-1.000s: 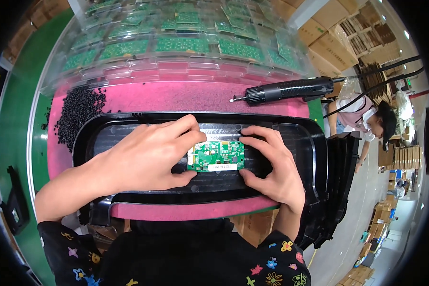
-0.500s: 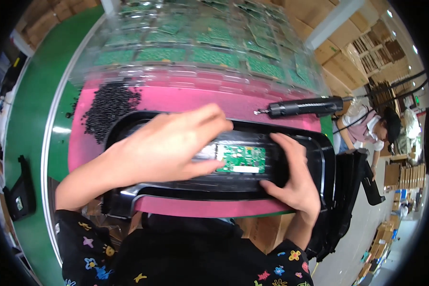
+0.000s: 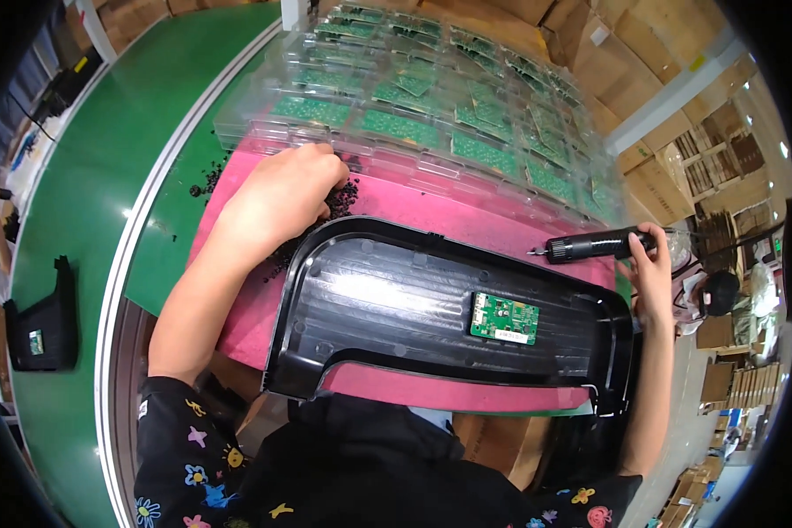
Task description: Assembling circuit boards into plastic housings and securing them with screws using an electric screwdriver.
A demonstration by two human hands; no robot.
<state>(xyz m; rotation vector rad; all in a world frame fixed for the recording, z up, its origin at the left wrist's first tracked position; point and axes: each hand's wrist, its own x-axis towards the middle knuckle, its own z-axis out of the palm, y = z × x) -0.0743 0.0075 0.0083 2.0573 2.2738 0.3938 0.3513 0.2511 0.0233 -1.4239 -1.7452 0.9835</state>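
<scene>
The right hand (image 3: 651, 271) grips the rear of the driver (image 3: 585, 247), probably hefty, stiff and best held round its body; the left hand (image 3: 282, 198) curls over far-left bits (image 3: 343, 197), its grasp hidden.

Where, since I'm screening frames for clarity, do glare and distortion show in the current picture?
Head view: a white glare patch lies on the black housing, left of the circuit board; head view: fisheye distortion bows the pale rail at left, and the corners are black; head view: small black pieces by the left hand merge into a dark cluster.
</scene>
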